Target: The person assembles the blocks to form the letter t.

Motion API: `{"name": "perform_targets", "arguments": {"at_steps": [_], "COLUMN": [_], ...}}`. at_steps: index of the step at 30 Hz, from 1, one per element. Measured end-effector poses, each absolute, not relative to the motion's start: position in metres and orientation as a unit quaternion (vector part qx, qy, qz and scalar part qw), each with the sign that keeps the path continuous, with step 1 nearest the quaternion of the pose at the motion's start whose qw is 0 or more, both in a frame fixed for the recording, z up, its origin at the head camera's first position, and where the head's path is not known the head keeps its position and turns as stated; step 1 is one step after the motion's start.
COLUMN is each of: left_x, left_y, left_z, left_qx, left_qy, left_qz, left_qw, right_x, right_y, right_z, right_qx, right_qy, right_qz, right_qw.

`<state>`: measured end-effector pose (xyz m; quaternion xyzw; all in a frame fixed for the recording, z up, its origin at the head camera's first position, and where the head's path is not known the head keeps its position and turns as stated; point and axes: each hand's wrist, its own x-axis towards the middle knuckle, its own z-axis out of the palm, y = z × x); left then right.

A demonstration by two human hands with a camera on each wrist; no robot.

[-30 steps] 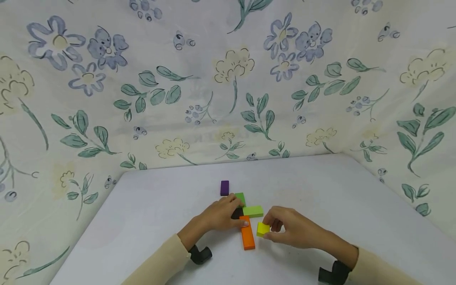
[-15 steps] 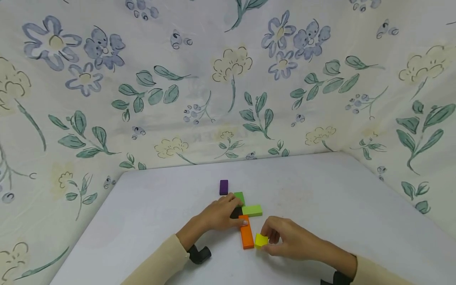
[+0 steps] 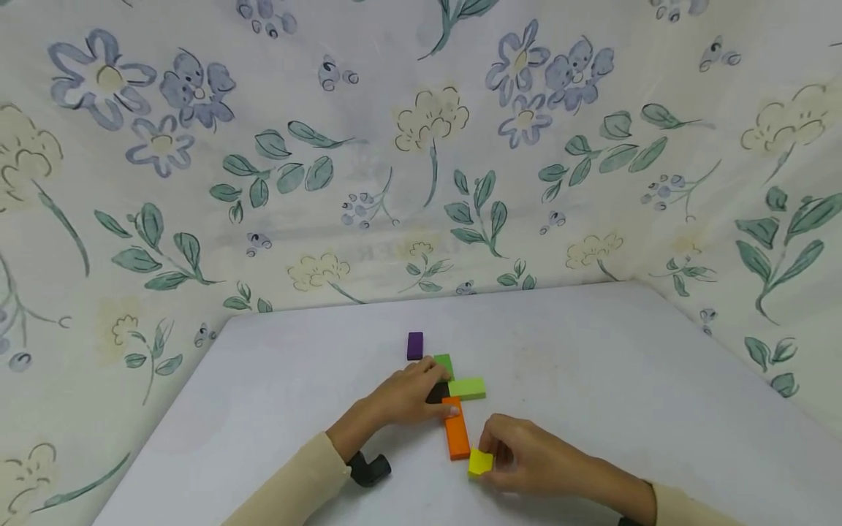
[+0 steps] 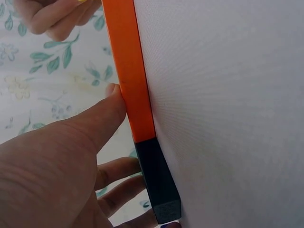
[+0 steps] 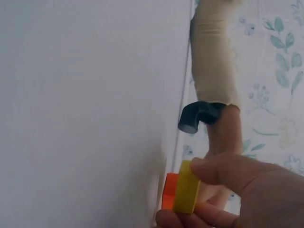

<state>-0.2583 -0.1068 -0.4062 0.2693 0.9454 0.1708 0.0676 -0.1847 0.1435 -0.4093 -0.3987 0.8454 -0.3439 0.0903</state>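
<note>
My right hand (image 3: pixel 529 456) pinches a small yellow block (image 3: pixel 481 463) between thumb and fingers, at the near end of an orange block (image 3: pixel 458 438). In the right wrist view the yellow block (image 5: pixel 186 190) stands in front of the orange one. My left hand (image 3: pixel 409 394) rests on the laid-out blocks, its thumb touching the orange block's far part. Its fingers reach over a black block (image 3: pixel 437 393) toward a green block (image 3: pixel 444 364). The left wrist view shows the black block (image 4: pixel 159 183) end to end with the orange one. A light green block (image 3: pixel 468 388) lies beside the black.
A purple block (image 3: pixel 415 345) lies apart, beyond the left fingers. All the blocks are on a white table (image 3: pixel 296 358) backed by a floral cloth (image 3: pixel 368 146). Dark wrist mounts show, one by the left sleeve (image 3: pixel 370 470).
My right hand has brought the yellow block toward me, from beside the orange block's middle to its near end. The left hand and the other blocks stay where they were.
</note>
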Motion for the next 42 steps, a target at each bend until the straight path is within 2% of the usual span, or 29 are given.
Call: {"name": "perform_targets", "arguments": {"at_steps": [19, 31, 42], "left_x": [-0.2586, -0.2621, -0.2583], "left_y": [-0.1061, -0.1076, -0.1068], "left_z": [-0.4079, -0.4096, -0.4090], "left_qx": [0.269, 0.273, 0.266], "left_qy": [0.947, 0.946, 0.947], "left_qz": [0.165, 0.163, 0.164], "left_qw": [0.066, 0.064, 0.068], "right_x": [-0.1855, -0.1838, -0.1828], "right_y": [0.1433, 0.1429, 0.1416], "right_z": [-0.4167, -0.4143, -0.4134], "right_qx": [-0.394, -0.419, -0.388], "right_qy": [0.854, 0.856, 0.881], "right_qz": [-0.327, -0.296, -0.253], "right_qw": [0.094, 0.067, 0.100]}}
